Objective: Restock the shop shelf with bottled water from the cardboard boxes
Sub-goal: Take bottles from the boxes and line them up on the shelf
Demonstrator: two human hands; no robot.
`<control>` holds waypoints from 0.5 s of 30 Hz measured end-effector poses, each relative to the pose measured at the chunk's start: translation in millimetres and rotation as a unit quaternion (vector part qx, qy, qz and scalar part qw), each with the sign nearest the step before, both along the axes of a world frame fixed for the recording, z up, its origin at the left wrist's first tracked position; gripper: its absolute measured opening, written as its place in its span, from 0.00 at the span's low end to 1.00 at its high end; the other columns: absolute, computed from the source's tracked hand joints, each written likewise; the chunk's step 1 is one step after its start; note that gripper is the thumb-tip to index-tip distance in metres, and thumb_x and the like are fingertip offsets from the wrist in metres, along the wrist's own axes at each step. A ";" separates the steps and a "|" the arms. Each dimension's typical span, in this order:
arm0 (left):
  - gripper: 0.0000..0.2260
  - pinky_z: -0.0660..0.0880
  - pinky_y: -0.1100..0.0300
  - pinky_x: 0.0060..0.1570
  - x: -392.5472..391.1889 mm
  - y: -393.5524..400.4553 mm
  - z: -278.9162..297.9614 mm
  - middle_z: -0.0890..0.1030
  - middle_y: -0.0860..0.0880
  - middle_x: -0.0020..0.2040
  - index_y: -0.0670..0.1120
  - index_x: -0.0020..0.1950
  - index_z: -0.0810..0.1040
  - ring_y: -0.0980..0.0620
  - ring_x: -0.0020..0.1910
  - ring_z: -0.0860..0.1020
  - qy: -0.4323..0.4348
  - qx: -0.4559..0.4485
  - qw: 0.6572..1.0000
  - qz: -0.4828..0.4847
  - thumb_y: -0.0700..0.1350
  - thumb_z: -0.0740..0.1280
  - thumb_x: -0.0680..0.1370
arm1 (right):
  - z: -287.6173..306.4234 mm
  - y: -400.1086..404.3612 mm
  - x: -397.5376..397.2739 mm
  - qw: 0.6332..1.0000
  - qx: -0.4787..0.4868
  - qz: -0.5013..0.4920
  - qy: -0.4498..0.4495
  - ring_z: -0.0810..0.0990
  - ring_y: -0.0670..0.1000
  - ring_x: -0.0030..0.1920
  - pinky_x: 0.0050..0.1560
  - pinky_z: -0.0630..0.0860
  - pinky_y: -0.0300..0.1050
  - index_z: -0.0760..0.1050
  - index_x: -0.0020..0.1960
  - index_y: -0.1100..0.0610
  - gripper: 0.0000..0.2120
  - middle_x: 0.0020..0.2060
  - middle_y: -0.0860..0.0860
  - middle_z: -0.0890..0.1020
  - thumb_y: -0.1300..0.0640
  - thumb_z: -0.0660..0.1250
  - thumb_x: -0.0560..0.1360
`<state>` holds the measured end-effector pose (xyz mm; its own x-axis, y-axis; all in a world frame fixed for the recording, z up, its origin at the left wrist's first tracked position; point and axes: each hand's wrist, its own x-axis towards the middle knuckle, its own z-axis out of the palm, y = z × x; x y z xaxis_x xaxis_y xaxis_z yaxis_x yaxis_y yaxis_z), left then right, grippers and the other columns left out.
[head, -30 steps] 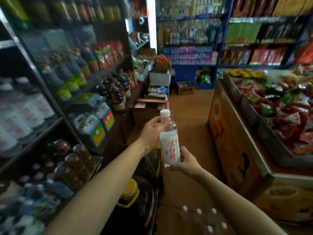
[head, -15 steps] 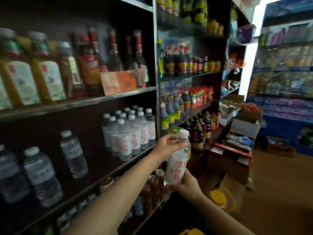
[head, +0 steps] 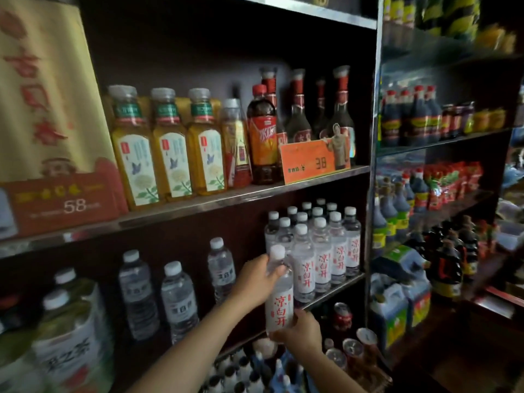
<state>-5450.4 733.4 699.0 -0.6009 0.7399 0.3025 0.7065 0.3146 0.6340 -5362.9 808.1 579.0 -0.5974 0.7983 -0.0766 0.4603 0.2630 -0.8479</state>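
I hold a clear water bottle [head: 279, 303] with a white cap and red characters, slightly tilted, just in front of the lower shelf's edge [head: 334, 293]. My left hand [head: 255, 276] grips its neck and shoulder. My right hand [head: 300, 330] cups and grips its base. Right behind it on that shelf stands a group of several matching water bottles [head: 323, 251]. No cardboard box is in view.
Other clear bottles [head: 178, 300] stand spaced out to the left on the same shelf. The shelf above holds yellow tea bottles [head: 173, 148] and an orange price card [head: 313, 164]. A metal upright [head: 371, 194] bounds the bay on the right. Cans and bottles sit below.
My view has swung left and closer to the shelf. Both hands have carried the bottle up and forward to the shelf edge beside the matching bottles.
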 end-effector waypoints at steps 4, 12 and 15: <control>0.14 0.75 0.58 0.51 -24.4 1.1 -15.3 0.81 0.51 0.55 0.47 0.59 0.76 0.53 0.53 0.78 -0.012 0.018 0.999 0.028 0.54 0.63 0.78 | -11.7 5.3 -32.9 0.999 0.006 0.002 -0.036 0.79 0.50 0.51 0.51 0.78 0.45 0.79 0.51 0.53 0.31 0.47 0.48 0.81 0.46 0.77 0.49; 0.13 0.67 0.63 0.42 -51.4 31.5 -17.6 0.81 0.50 0.50 0.47 0.56 0.77 0.51 0.50 0.79 -0.002 0.047 0.996 0.076 0.54 0.64 0.78 | -0.8 21.1 -57.7 0.998 0.053 0.012 -0.029 0.80 0.52 0.52 0.46 0.74 0.43 0.71 0.51 0.55 0.22 0.50 0.50 0.81 0.49 0.74 0.62; 0.13 0.67 0.60 0.43 -61.5 46.1 -23.5 0.81 0.49 0.51 0.47 0.54 0.76 0.50 0.51 0.79 0.001 0.039 0.995 0.096 0.54 0.64 0.78 | 6.0 31.7 -72.8 0.996 0.054 0.025 -0.065 0.78 0.54 0.60 0.56 0.73 0.45 0.69 0.58 0.56 0.21 0.58 0.53 0.80 0.48 0.69 0.70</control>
<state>-5511.8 779.5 675.5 -0.7286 0.5851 0.3561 0.6390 0.3935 0.6609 -5435.7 839.9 585.0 -0.6273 0.7755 -0.0706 0.5482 0.3754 -0.7473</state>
